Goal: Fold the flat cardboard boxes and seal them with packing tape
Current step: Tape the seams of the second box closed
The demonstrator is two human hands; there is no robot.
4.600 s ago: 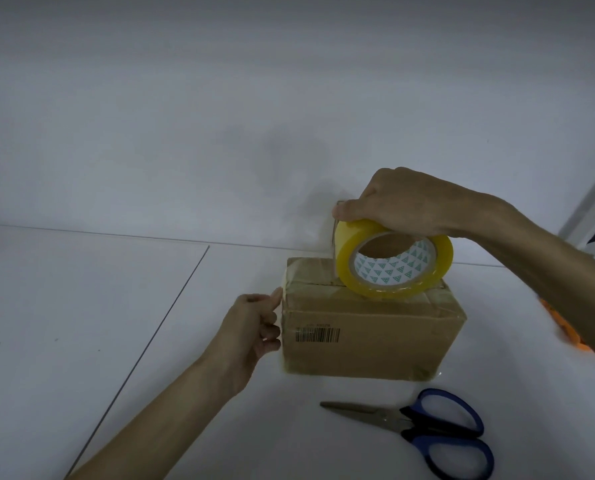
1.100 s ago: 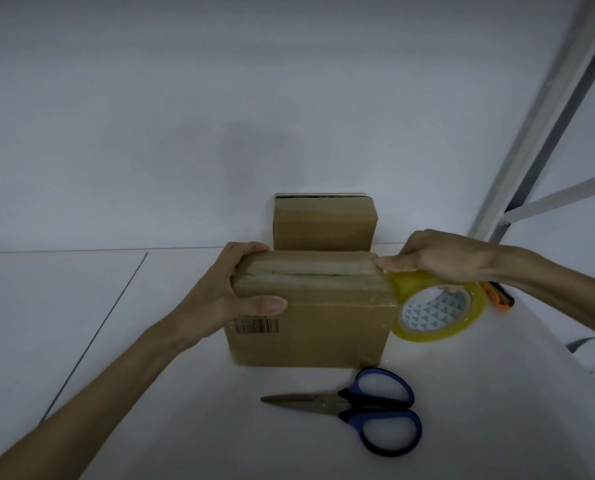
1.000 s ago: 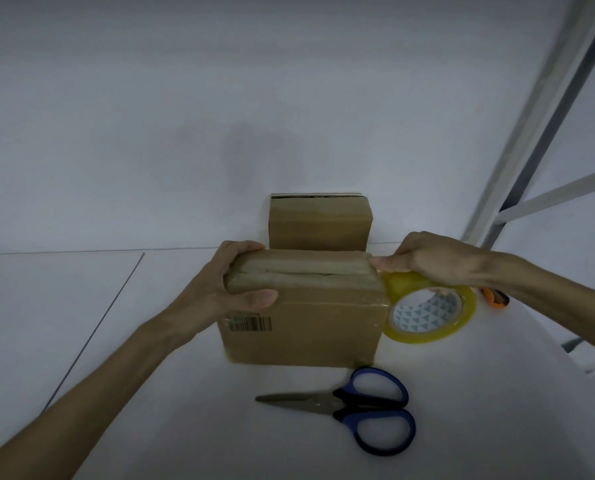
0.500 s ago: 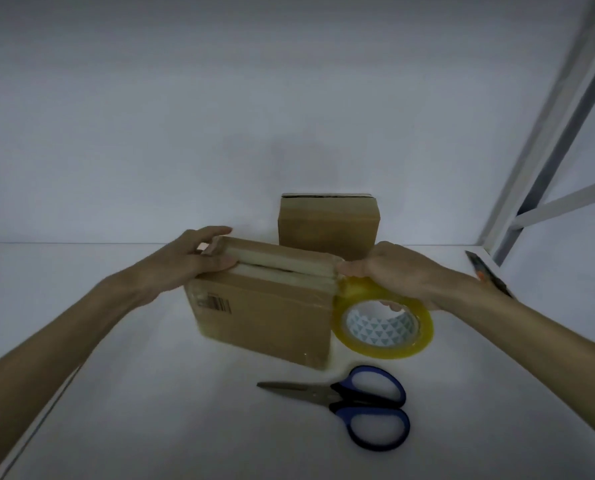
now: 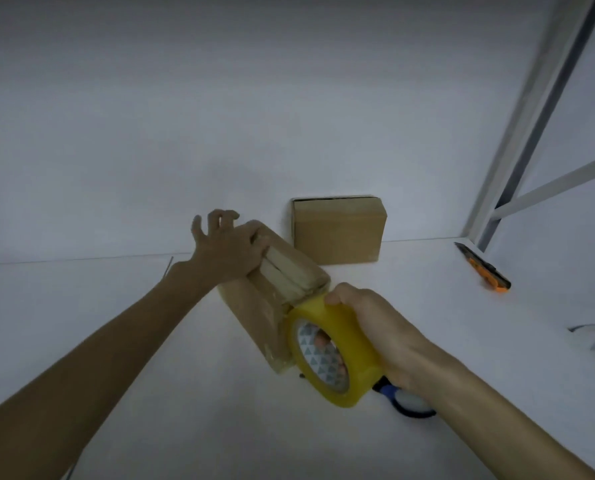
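A small brown cardboard box (image 5: 254, 313) stands on the white table, turned at an angle with one short end toward me. Its top flaps are closed, with a seam running along the top. My left hand (image 5: 226, 251) presses against the box's far end, thumb on the top flaps and fingers spread in the air. My right hand (image 5: 389, 334) grips a yellow packing tape roll (image 5: 344, 327) held against the box's near end. A strip of tape seems to run from the roll up onto the box.
A second closed cardboard box (image 5: 337, 233) stands against the back wall. Blue-handled scissors (image 5: 406, 405) lie mostly hidden under my right wrist. An orange utility knife (image 5: 486, 271) lies at the right, near a grey metal frame (image 5: 538, 116).
The box has been turned so a short end faces me. My left hand moved to its far end and spread its fingers. My right hand brought the roll toward me, over the scissors.
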